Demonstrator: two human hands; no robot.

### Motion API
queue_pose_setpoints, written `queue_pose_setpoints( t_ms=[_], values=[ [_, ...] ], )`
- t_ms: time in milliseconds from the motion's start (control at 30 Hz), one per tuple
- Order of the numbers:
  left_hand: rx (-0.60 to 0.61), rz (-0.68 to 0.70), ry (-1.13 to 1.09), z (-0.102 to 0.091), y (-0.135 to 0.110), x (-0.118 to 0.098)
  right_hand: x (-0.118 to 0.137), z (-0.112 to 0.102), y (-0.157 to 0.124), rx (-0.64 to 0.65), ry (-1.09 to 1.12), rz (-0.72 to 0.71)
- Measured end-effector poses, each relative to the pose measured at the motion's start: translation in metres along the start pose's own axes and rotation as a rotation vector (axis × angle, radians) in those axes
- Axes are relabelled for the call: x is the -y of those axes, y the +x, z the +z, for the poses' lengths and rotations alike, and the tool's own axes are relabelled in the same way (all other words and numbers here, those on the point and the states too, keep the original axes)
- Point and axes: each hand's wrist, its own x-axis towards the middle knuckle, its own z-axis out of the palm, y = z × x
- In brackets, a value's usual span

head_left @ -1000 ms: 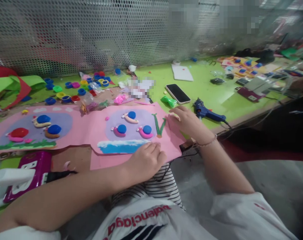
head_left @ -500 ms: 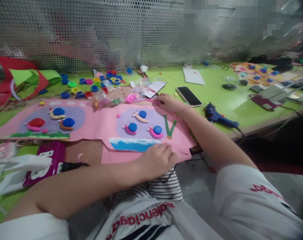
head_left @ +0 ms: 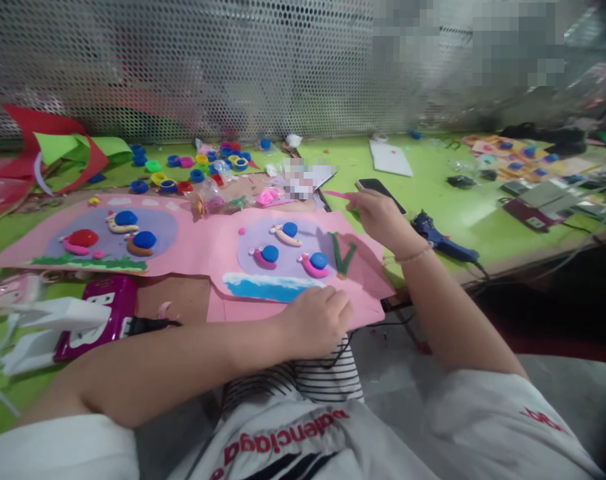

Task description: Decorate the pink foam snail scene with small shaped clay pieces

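A pink paper sheet lies opened out like a folder, with clay snails on two lilac ovals. The left panel bears a snail with a red shell, and the right panel one with a blue shell. My left hand has its fingers curled over the sheet's lower front edge. Above the right panel's upper corner, beside the green clay leaves, my right hand is closed in a pinch. A thin pink strip sticks out leftward from its fingertips.
Blue glue gun and phone lie right of my right hand. Small colourful clay tubs stand behind the sheet. At front left is a purple power strip with white plugs. A perforated metal screen rises behind.
My right hand has lifted off the sheet's upper edge and moved right, now with a pink strip in its fingers. The left hand stays at the front edge.
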Motion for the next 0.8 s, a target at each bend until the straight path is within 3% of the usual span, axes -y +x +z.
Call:
queue_pose_setpoints(
  t_ms=[67,200,267,400,800],
  values=[
    [0.017,-0.025,0.018,0.001,0.000,0.000,0.010,-0.009,-0.015,-0.018,0.092,0.038],
    [0.035,-0.124,0.045,0.003,0.000,0.000,0.033,-0.023,-0.056,0.078,0.326,0.154],
    [0.059,-0.148,0.048,0.002,0.000,-0.001,0.045,-0.028,-0.078,-0.003,0.440,0.244],
    [0.103,-0.148,0.065,0.000,0.000,-0.002,0.059,-0.029,-0.113,-0.044,0.565,0.357],
    [0.105,-0.143,0.093,-0.001,-0.001,-0.002,0.068,-0.005,-0.132,-0.020,0.025,0.048]
  ],
)
